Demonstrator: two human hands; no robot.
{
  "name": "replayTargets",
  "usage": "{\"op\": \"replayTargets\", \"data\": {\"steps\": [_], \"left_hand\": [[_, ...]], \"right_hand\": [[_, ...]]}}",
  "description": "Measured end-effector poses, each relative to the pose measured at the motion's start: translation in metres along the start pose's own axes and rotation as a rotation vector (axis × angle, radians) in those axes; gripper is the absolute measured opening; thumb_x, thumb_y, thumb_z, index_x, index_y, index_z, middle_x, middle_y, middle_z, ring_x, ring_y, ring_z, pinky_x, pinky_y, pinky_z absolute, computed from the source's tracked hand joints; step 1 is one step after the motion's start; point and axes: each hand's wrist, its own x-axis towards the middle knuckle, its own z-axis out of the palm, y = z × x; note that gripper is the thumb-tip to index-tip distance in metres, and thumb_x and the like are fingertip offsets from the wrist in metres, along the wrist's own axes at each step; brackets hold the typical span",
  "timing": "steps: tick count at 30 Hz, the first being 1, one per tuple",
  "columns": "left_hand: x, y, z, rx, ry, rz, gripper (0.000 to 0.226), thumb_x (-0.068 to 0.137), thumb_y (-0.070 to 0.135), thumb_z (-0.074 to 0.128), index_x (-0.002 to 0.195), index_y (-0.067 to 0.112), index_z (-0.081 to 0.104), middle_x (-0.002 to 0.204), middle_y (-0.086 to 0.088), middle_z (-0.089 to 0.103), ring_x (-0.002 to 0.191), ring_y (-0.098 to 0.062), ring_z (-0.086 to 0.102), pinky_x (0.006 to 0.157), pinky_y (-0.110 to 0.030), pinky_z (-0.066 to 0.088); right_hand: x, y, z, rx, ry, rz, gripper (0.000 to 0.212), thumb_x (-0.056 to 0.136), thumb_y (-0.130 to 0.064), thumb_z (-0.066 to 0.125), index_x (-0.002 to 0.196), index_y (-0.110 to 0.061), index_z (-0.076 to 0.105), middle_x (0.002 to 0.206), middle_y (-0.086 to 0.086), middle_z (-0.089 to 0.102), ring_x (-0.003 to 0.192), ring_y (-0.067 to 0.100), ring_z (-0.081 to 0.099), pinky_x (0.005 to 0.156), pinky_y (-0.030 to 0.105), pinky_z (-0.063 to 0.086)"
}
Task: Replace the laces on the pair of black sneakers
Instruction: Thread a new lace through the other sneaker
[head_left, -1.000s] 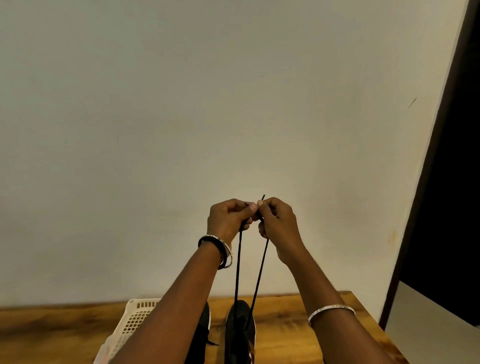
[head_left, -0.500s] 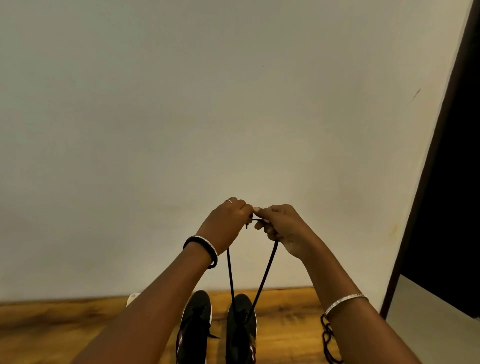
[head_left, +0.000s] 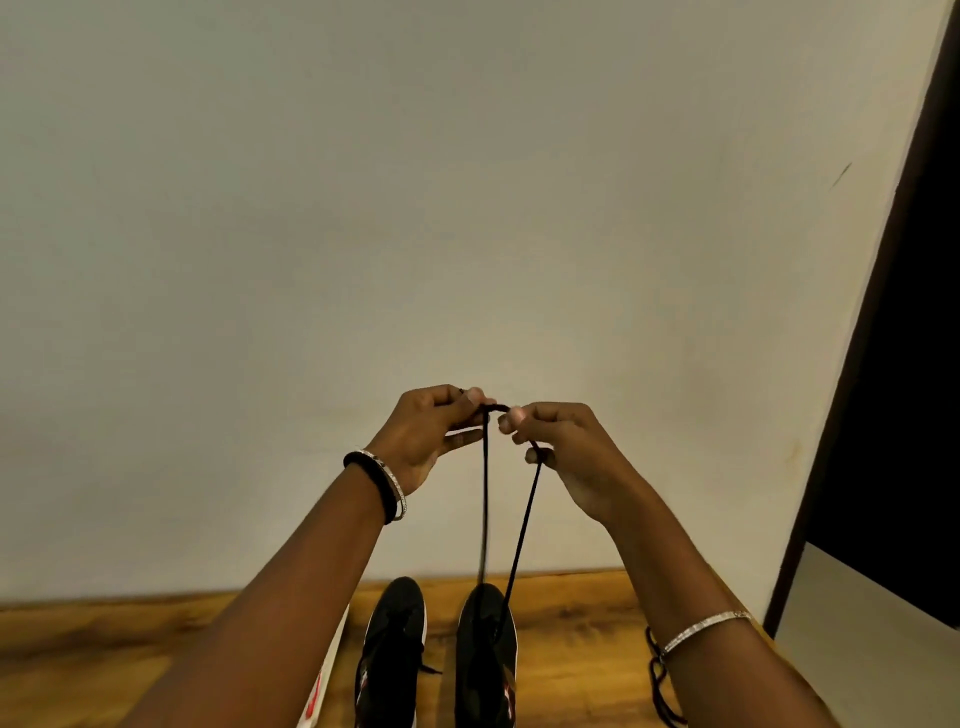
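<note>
While lifted high over the table (head_left: 104, 654), in front of the pale wall (head_left: 467, 208), pinching one black lace (head_left: 522, 525) from both sides. On the left hand (head_left: 426, 436), thumb and forefinger closed on the lace's top bend, other fingers curled. On the right hand (head_left: 566, 457), thumb and forefinger nipping the same bend just beside, a lower finger hooked round one strand. Fingertips of the two hands almost touching. From there, two strands dropping taut into a black sneaker (head_left: 485, 660) near the table's far edge, toe towards the wall. Just beside it, towards the left edge, a second sneaker (head_left: 392, 649), parallel. On the left wrist a silver bangle (head_left: 397, 493); on the right wrist a silver bracelet (head_left: 706, 629). Near the table's right edge, partly behind the right forearm, a dark cord (head_left: 660, 680).
</note>
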Motion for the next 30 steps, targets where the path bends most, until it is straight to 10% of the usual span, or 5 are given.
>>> {"op": "replayTargets", "data": {"steps": [8, 14, 22, 26, 30], "left_hand": [[0.008, -0.016, 0.018, -0.659, 0.005, -0.050, 0.020, 0.101, 0.019, 0.053, 0.084, 0.007, 0.056, 0.071, -0.005, 0.056, 0.076, -0.021, 0.065, 0.090, -0.041, 0.056], [0.021, -0.029, -0.004, 0.226, 0.158, 0.188, 0.022, 0.102, 0.024, 0.052, 0.086, 0.009, 0.046, 0.063, 0.004, 0.042, 0.057, -0.012, 0.034, 0.054, -0.022, 0.035], [0.028, -0.071, -0.060, 1.581, -0.246, 0.276, 0.028, 0.093, 0.048, 0.060, 0.100, 0.025, 0.074, 0.082, 0.011, 0.045, 0.085, -0.009, 0.046, 0.074, -0.023, 0.034], [0.026, -0.087, -0.068, 1.334, -0.139, 0.244, 0.024, 0.095, 0.039, 0.061, 0.083, 0.024, 0.074, 0.082, 0.006, 0.049, 0.080, -0.010, 0.047, 0.071, -0.025, 0.033], [0.017, -0.100, -0.064, 0.615, 0.020, 0.025, 0.029, 0.098, 0.029, 0.057, 0.074, 0.016, 0.067, 0.105, 0.004, 0.066, 0.106, -0.010, 0.058, 0.088, -0.032, 0.043]], "right_hand": [[-0.002, 0.018, 0.007, 1.004, 0.003, 0.136, 0.024, 0.099, -0.016, 0.055, 0.081, -0.007, 0.068, 0.116, 0.017, 0.072, 0.116, 0.029, 0.068, 0.111, 0.046, 0.044], [0.007, 0.045, -0.025, 1.234, 0.246, 0.142, 0.028, 0.099, -0.012, 0.048, 0.072, -0.013, 0.048, 0.061, 0.003, 0.046, 0.052, 0.015, 0.043, 0.064, 0.035, 0.053], [-0.002, 0.094, -0.069, -0.672, 0.469, -0.160, 0.022, 0.099, -0.028, 0.059, 0.084, -0.018, 0.047, 0.057, -0.006, 0.050, 0.048, 0.010, 0.044, 0.048, 0.025, 0.032], [-0.008, 0.119, -0.070, -1.318, 0.143, -0.198, 0.035, 0.093, -0.063, 0.055, 0.117, -0.037, 0.050, 0.076, -0.012, 0.061, 0.076, 0.010, 0.056, 0.054, 0.026, 0.039], [-0.009, 0.142, -0.066, -1.129, -0.101, -0.077, 0.029, 0.090, -0.061, 0.061, 0.093, -0.036, 0.075, 0.098, -0.015, 0.060, 0.097, 0.012, 0.054, 0.070, 0.033, 0.047]]}}
